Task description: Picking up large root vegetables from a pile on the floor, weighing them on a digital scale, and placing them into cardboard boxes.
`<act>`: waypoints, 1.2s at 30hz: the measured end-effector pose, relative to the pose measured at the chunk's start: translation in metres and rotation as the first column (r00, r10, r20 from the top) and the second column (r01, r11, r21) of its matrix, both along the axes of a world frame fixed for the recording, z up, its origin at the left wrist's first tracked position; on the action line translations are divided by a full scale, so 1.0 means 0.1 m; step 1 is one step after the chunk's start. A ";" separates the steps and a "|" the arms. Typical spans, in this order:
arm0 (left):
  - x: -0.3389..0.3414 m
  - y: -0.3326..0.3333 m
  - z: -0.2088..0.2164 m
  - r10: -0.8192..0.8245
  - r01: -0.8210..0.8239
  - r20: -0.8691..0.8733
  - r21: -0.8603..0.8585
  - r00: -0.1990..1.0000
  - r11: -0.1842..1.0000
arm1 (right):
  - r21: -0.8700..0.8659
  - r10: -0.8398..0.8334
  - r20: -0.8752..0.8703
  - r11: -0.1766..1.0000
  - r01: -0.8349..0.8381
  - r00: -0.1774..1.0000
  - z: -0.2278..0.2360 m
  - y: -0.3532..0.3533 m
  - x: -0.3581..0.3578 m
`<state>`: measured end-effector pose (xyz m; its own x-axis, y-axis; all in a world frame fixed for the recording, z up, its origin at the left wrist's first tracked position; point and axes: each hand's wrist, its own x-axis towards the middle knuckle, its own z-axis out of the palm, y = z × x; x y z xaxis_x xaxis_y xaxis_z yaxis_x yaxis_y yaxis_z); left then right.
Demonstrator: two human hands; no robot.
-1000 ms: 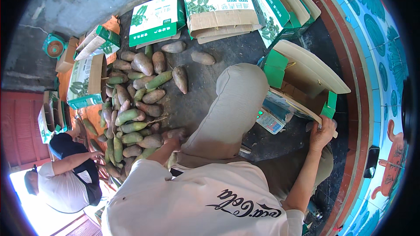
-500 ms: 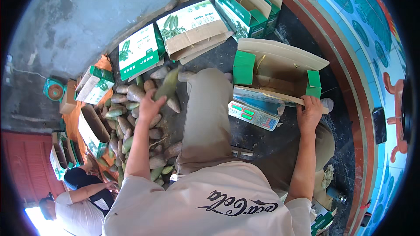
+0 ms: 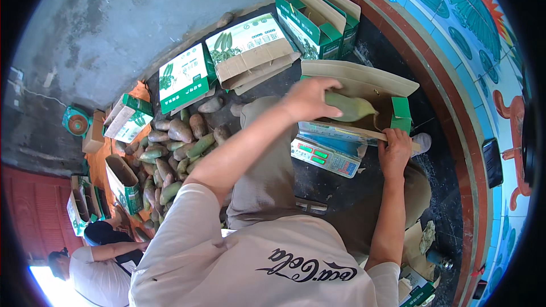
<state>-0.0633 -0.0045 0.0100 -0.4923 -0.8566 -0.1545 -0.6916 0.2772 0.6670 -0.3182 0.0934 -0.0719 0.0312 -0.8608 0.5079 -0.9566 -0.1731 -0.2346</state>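
A green radish (image 3: pixel 352 108) with a thin curling root lies sideways at the mouth of an open cardboard carton (image 3: pixel 355 75). My left hand (image 3: pixel 311 98) grips its thick end. At the carton's near right corner, my right hand (image 3: pixel 394 150) has its fingers closed over the near flap. Beneath the carton is a digital scale (image 3: pixel 324 158) with lit green displays. The carton's inside is mostly hidden by the radish, my left hand and the near wall.
A pile of radishes (image 3: pixel 162 167) covers the floor at left. White-and-green cartons (image 3: pixel 185 77) stand along the wall, with more open cartons (image 3: pixel 313 23) at the back. A person (image 3: pixel 102 270) bends down at lower left. A thermos (image 3: pixel 439 260) is at lower right.
My left hand has swung right from above the pile to the carton, carrying the green radish. My right hand stays on the carton's flap.
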 end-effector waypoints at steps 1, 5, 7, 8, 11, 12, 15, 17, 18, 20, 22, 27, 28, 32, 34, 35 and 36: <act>-0.09 -0.02 -0.21 -0.034 0.003 -0.204 -0.153 0.978 0.988 | 0.002 -0.001 0.002 1.000 0.001 1.000 0.00 -0.01 0.01; -0.04 0.04 -0.18 -0.049 -0.087 -0.368 -0.344 0.928 0.935 | 0.017 -0.006 0.005 1.000 0.006 1.000 -0.02 -0.01 -0.01; 0.23 0.02 -0.20 0.019 -0.206 -0.455 -0.366 0.890 0.907 | 0.009 0.007 0.008 1.000 -0.007 1.000 -0.02 -0.02 -0.06; 0.39 0.06 -0.18 0.076 -0.270 -0.495 -0.333 0.866 0.904 | 0.001 0.017 0.014 1.000 -0.017 1.000 -0.01 -0.03 -0.06; 1.05 0.12 -0.38 0.308 -0.500 -0.523 -0.275 0.795 0.822 | 0.025 -0.004 -0.014 1.000 0.004 1.000 0.04 -0.03 0.04; 1.30 0.15 -0.59 0.426 -0.590 -0.559 -0.147 0.712 0.794 | 0.026 0.005 -0.015 1.000 -0.005 1.000 0.02 -0.04 0.04; 1.98 0.44 -1.16 0.571 -0.636 -0.290 -0.242 0.768 0.733 | 0.005 0.014 -0.003 1.000 -0.014 1.000 -0.03 -0.07 -0.01; 2.32 0.80 -1.58 0.609 -0.612 -0.089 -0.227 0.788 0.758 | -0.023 -0.010 0.002 1.000 0.010 1.000 -0.03 -0.08 0.00; 2.43 1.00 -1.76 0.603 -0.588 0.012 -0.213 0.797 0.781 | -0.022 -0.005 -0.003 1.000 0.005 1.000 -0.03 -0.08 0.00; 2.63 1.40 -2.18 0.597 -0.606 0.215 -0.030 0.773 0.795 | -0.032 -0.001 -0.024 0.999 0.001 1.000 -0.04 -0.07 0.02; 2.59 1.75 -2.41 0.558 -0.670 0.470 0.101 0.684 0.736 | -0.026 0.000 -0.030 1.000 -0.001 1.000 -0.06 -0.06 0.00; 2.83 2.63 -3.23 0.316 -0.640 0.633 0.381 0.707 0.667 | -0.029 0.018 -0.049 0.999 -0.019 0.999 -0.05 -0.05 0.02; 2.82 2.78 -3.29 0.318 -0.641 0.628 0.389 0.710 0.662 | -0.028 0.002 -0.054 1.000 -0.003 0.999 -0.07 -0.05 0.01; 2.75 3.13 -3.38 0.057 -0.524 0.680 0.505 0.731 0.686 | -0.017 -0.012 -0.077 1.000 0.010 0.997 -0.06 -0.05 0.07; 2.68 3.23 -3.27 -0.191 -0.480 0.695 0.642 0.693 0.598 | -0.010 -0.007 -0.086 1.000 0.006 0.996 -0.10 -0.04 0.03; 2.62 3.27 -3.10 -0.170 -0.495 0.696 0.639 0.697 0.588 | -0.010 -0.009 -0.087 1.000 0.008 0.996 -0.12 -0.03 0.01; 2.58 3.31 -3.03 -0.150 -0.509 0.697 0.637 0.701 0.579 | -0.005 -0.006 -0.096 1.000 0.006 0.995 -0.14 -0.02 -0.02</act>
<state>0.1946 0.3261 -0.2926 0.1680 -0.2981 -0.9396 -0.9589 -0.2707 -0.0856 -0.3204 0.0915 -0.0864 0.0745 -0.8588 0.5069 -0.9756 -0.1679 -0.1412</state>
